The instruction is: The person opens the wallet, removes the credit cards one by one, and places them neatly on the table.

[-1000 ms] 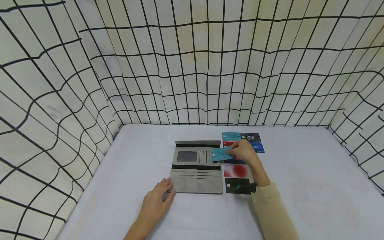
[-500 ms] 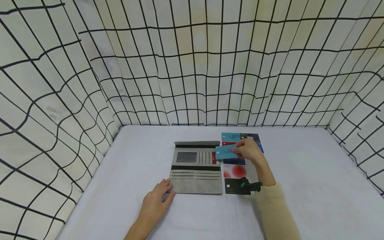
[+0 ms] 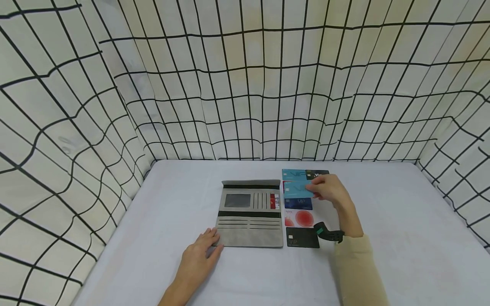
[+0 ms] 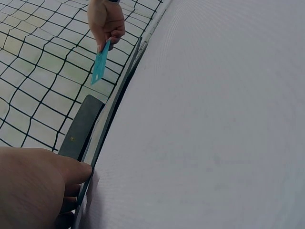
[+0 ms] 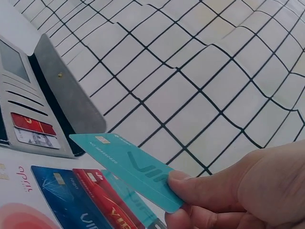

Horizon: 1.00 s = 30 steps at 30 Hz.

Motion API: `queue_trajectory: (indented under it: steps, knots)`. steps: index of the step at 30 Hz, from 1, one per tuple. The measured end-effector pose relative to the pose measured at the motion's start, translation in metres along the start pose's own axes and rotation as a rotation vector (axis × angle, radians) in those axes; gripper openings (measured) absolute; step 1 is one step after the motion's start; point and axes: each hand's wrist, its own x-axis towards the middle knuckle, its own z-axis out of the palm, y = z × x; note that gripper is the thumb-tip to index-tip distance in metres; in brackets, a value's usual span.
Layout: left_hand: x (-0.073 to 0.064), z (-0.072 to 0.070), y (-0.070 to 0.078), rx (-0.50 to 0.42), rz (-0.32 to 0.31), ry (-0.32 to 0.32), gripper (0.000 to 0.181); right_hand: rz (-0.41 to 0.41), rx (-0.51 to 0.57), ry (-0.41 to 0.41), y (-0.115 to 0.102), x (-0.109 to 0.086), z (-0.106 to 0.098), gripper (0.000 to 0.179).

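A grey card wallet [image 3: 250, 238] lies unfolded, and a red card [image 5: 31, 123] and a pale card [image 5: 35, 138] sit in its upper right slots. My right hand [image 3: 329, 189] pinches a teal VIP card [image 5: 126, 167] between thumb and fingers, above the cards laid out right of the wallet. Behind the held card, a red card [image 5: 102, 195] is mostly hidden in the head view. My left hand [image 3: 199, 255] rests at the wallet's lower left corner, its fingers [image 3: 210, 235] on the edge and its thumb by the bottom edge.
Beside the wallet lie a second teal card [image 3: 294, 174], a black card [image 3: 317, 173], a navy card [image 3: 298, 204], a white card with red circles [image 3: 291, 214] and a black VIP card [image 3: 302, 238]. A black-gridded white cloth [image 3: 264, 85] rises behind the white table [image 3: 413, 238].
My right hand has drawn the teal card rightward, from over the wallet's right edge to above the loose cards. The wallet's red and pale cards now show. My left hand has stayed still.
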Motion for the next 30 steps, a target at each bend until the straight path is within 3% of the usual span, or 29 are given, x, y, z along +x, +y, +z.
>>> queue_trajectory:
  steps: [9,19,30]
  knots:
    - [0.000,0.000,0.001,0.011,0.036,0.034,0.032,0.008,0.024,0.003,0.007,-0.003,-0.016,0.036]
    - [0.000,0.000,0.001,0.006,0.006,0.006,0.033,0.048,0.054,0.011,0.021,-0.006,-0.037,0.036]
    - [0.001,0.000,0.002,0.003,0.016,0.009,0.031,0.103,0.046,0.034,0.036,-0.010,-0.051,0.042]
